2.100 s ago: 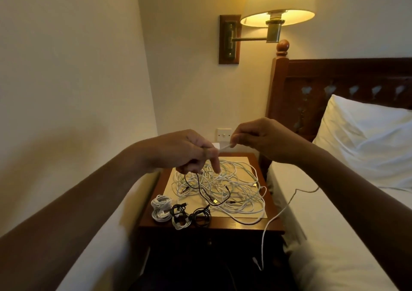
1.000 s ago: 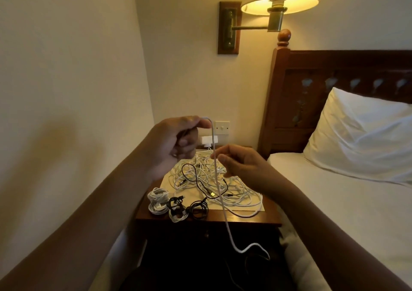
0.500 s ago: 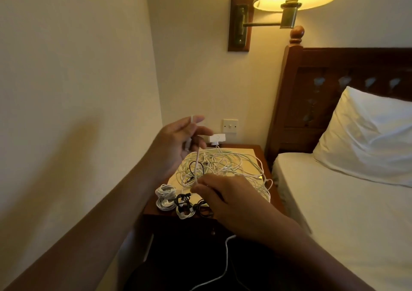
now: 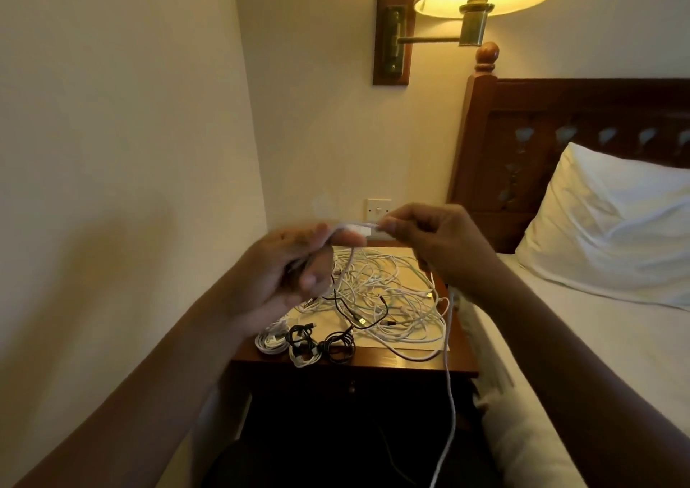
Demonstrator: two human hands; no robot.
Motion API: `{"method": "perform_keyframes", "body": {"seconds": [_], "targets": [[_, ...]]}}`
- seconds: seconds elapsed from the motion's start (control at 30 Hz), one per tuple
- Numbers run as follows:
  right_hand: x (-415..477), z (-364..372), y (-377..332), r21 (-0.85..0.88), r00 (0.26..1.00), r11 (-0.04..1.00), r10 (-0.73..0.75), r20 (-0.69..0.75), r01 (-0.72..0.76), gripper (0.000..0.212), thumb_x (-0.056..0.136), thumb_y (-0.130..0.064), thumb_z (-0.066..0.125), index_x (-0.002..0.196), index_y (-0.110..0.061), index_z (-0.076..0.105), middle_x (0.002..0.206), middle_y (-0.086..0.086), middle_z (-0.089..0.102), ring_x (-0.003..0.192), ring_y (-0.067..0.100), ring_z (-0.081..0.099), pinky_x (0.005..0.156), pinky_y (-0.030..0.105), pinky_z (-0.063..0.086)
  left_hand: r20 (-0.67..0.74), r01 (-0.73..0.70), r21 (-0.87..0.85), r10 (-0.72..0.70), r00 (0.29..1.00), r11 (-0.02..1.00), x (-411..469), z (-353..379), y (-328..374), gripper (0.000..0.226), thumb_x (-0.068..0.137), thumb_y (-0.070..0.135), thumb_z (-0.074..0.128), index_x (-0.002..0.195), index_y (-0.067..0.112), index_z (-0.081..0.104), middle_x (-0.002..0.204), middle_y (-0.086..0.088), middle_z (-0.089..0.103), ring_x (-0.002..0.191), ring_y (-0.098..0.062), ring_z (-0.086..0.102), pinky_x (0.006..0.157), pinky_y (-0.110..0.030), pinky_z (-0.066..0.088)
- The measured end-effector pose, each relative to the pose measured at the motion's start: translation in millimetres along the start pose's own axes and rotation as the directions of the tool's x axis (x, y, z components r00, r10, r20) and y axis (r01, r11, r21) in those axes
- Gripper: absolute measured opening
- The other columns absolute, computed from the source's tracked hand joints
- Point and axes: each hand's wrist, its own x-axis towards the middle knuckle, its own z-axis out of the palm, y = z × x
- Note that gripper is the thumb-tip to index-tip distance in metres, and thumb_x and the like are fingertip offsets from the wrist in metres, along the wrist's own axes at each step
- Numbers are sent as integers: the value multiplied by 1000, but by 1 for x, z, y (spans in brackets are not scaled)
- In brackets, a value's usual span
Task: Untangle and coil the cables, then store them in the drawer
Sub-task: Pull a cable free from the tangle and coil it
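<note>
White cable [image 4: 450, 357] — white pillow [image 4: 612, 226]

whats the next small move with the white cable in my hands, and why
Probably lay another loop into the left hand: the right hand pinches the white cable just beside it, and a long tail hangs from that hand past the nightstand front, uncoiled. Left-hand detail is blurred.

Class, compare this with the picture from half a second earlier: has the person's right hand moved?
Yes. The right hand has risen from the nightstand's front edge to beside the wall switch, and it pinches the white cable.
</note>
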Motion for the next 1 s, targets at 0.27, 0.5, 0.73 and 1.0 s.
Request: {"method": "perform_keyframes", "body": {"seconds": [0.27,0.5,0.73,1.0], "targets": [[-59,70,7,-195,926,980,115,360,-46,29,109,-37,44,108,-25,70,66,-5,61,54,2,55,61,29,53,-393,-124,95,152,907,988,37,5,-1,32,104,20,51,127,0,61,84,-7,75,67,-18,70,66,-25,57],[-7,11,-22,-464,973,873,-50,224,151,25,99,-47,61,86,-29,74,60,-4,61,48,4,46,47,14,33,-110,157,655,-113,988,739,17,-5,-6,38,108,28,42,103,2,70,55,-8,56,43,-19,47,48,-25,39],[9,-40,54,-384,990,923,42,136,13,29,95,-53,54,92,-35,76,76,-9,72,69,14,66,63,36,53,-151,250,641,-200,968,725,-3,-45,31,41,101,35,49,71,12,65,54,2,32,46,-10,21,44,-20,17],[-39,-42,139,-408,958,901,233,168,-148,22,104,-27,56,99,-39,73,100,-21,71,93,1,66,71,12,49,-515,108,-157,-175,839,982,-5,-96,15,33,106,34,45,77,16,48,44,10,23,34,-4,21,40,-17,24]]}}
